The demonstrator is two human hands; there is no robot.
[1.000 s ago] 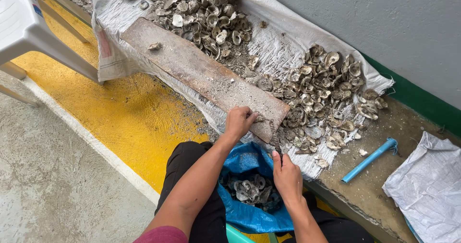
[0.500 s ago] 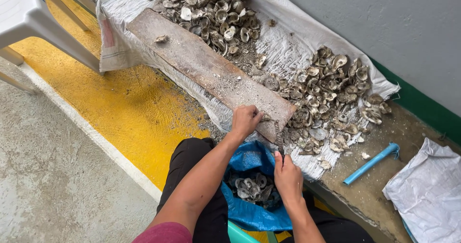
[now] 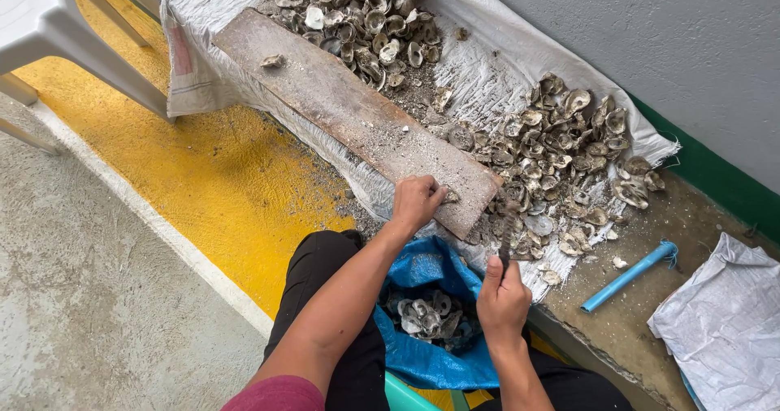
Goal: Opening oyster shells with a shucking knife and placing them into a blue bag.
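Observation:
My left hand (image 3: 417, 200) presses a small oyster shell (image 3: 449, 194) down on the near end of a long wooden plank (image 3: 341, 106). My right hand (image 3: 502, 297) grips a dark metal tool (image 3: 504, 240) with its tip raised toward the plank's end. Between my knees a blue bag (image 3: 426, 313) holds several shells. Heaps of grey oyster shells (image 3: 561, 159) lie on a white woven sack (image 3: 496, 54) beyond the plank.
A white plastic chair (image 3: 49, 29) stands at the upper left over a yellow-painted floor strip (image 3: 195, 192). A blue pipe piece (image 3: 630, 274) and another white sack (image 3: 723, 330) lie at the right. A grey wall (image 3: 650, 29) runs behind.
The view has tilted slightly. My left hand stays on the plank's end with the shell, and my right hand has lifted the tool a little toward it.

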